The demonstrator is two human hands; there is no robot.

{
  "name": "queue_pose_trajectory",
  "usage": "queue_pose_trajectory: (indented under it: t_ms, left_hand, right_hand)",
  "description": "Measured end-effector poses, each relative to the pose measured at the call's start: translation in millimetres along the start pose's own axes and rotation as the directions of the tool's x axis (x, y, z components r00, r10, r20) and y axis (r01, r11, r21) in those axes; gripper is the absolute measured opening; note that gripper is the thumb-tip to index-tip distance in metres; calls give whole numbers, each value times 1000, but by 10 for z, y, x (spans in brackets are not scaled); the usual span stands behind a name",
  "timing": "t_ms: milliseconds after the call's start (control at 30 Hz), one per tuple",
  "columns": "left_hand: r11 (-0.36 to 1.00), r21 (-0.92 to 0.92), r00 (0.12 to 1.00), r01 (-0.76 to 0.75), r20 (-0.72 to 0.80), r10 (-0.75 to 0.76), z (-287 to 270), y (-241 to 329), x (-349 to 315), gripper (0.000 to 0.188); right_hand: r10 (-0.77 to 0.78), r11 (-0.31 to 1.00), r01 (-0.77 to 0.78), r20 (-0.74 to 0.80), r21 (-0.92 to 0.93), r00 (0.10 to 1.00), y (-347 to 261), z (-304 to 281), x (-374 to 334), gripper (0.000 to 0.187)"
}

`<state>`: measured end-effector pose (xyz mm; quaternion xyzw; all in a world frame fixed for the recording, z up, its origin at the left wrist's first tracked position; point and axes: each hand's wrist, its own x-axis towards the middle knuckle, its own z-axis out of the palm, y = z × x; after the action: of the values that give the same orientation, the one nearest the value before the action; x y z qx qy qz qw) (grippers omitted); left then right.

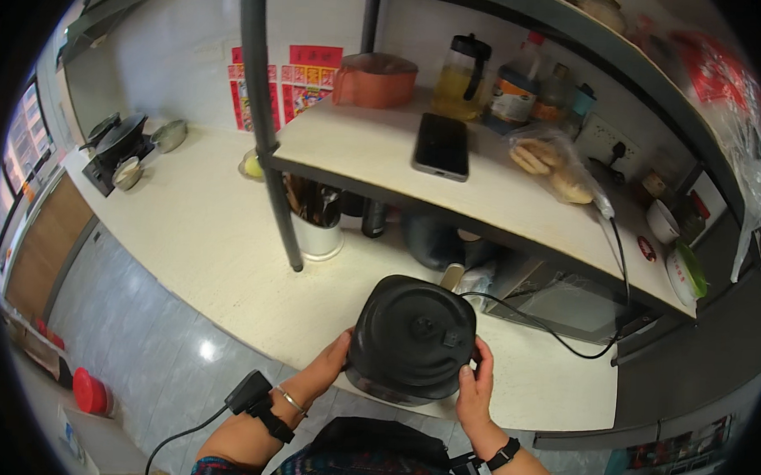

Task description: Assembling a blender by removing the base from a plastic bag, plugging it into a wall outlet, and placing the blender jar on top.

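A black kitchen appliance (410, 339) with a rounded-square top stands at the front edge of the cream counter, close to my body. Its exact kind is hard to tell from above. My left hand (334, 357) presses against its left side, with most of the fingers hidden. On the opposite side my right hand (476, 384) grips it, thumb toward the front and fingers curled round the side. A black cord (555, 328) runs from behind the appliance to the right and up over the shelf.
Above the counter, a shelf (359, 145) holds a phone (441, 147), an orange container (375, 80), a jug (462, 78), bottles and a bag of bread (555, 167). Below are a utensil holder (319, 240) and a microwave (556, 298). A wok (123, 135) stands far left.
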<state>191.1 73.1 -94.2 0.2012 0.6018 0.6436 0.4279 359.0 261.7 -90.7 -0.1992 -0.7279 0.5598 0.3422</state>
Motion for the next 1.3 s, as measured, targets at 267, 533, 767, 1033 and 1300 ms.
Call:
queue_pose_trajectory:
  t_ms: [267,533,767,1033,1300]
  left_hand:
    - [993,45,991,107,-80,-103,-180,-318,45,67]
    - [981,10,971,196,-145,-192,-59,-260,75,68]
    - [984,-17,973,180,-147,-181,-81,-201,43,70]
    - [978,-27,964,208,-165,-210,-86,-189,67,69]
    - [977,-61,960,204,-183,-212,-88,-255,64,66]
  right_hand:
    - [-537,747,333,-227,-576,812,-268,-915,119,51]
    - [397,915,-305,-470,263,788,256,-1972,645,9]
    - [101,925,75,-431,372,896,-773,-1580,859,13]
    - [102,945,-1,-292,326,951,-1356,-1698,1601,16]
    - [100,973,-19,-350,229,931,-1418,-1890,2565,14]
